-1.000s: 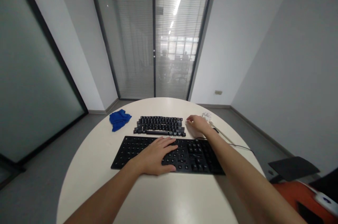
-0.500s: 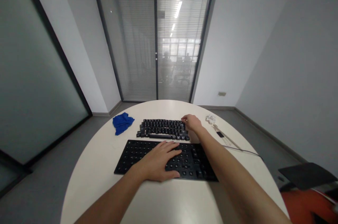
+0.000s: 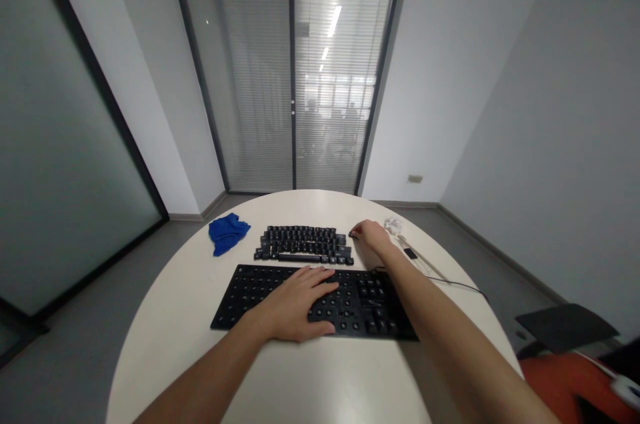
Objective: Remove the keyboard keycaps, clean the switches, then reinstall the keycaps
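My left hand [image 3: 300, 301] lies flat with fingers spread on a black keyboard [image 3: 240, 297]. Most of the board shows bare key sockets, while keycaps still sit at its right part. Behind the board, loose black keycaps [image 3: 303, 241] are laid out in rows, with a long spacebar [image 3: 300, 257] at the front. My right hand [image 3: 370, 235] is just right of these rows, its fingers pinched on a small dark keycap [image 3: 351, 235]. The right forearm passes over the keyboard's right end and hides part of it.
A crumpled blue cloth [image 3: 227, 233] lies at the table's back left. At the back right are a crumpled white wad [image 3: 393, 225], a thin light stick-like tool [image 3: 425, 259] with a dark piece, and a cable [image 3: 455, 282]. An orange chair [image 3: 565, 387] stands beyond the table's right edge.
My right hand has moved slightly right, away from the keycap rows, with a keycap in its fingers. The back row ends shorter at the right. My left hand stays on the keyboard.
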Demonstrator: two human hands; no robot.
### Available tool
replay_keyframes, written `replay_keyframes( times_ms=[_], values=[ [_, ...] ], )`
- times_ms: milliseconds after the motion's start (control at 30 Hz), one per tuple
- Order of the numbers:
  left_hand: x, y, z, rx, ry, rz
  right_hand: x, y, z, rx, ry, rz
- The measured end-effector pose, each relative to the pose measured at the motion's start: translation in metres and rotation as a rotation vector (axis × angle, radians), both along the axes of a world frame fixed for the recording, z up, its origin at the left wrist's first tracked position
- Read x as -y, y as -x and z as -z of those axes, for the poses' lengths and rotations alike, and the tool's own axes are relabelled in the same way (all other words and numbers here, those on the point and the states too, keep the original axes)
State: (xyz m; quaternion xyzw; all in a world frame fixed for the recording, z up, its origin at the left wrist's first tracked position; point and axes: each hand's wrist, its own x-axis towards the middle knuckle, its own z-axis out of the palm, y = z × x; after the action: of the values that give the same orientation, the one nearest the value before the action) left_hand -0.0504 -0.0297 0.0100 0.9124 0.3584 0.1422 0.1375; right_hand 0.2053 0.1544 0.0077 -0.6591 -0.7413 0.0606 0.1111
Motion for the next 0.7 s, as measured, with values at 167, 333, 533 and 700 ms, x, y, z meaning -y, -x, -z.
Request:
replay_keyframes(
  times_ms=[167, 333, 533, 700],
  values=[
    [0.001, -0.001, 0.0, -0.02, -0.01, 0.0, 0.021, -0.021, -0.005, 0.022, -0.008, -0.019],
    [0.003, -0.002, 0.001, 0.005, -0.023, 0.012, 0.046, -0.029, -0.011, 0.002, -0.041, -0.045],
    [0.003, -0.002, 0.005, 0.009, -0.037, 0.016, 0.068, -0.038, -0.013, -0.151, -0.12, -0.047],
    [0.001, -0.003, 0.007, 0.005, -0.027, 0.011, 0.086, -0.047, -0.007, -0.357, -0.117, -0.076]
  ],
)
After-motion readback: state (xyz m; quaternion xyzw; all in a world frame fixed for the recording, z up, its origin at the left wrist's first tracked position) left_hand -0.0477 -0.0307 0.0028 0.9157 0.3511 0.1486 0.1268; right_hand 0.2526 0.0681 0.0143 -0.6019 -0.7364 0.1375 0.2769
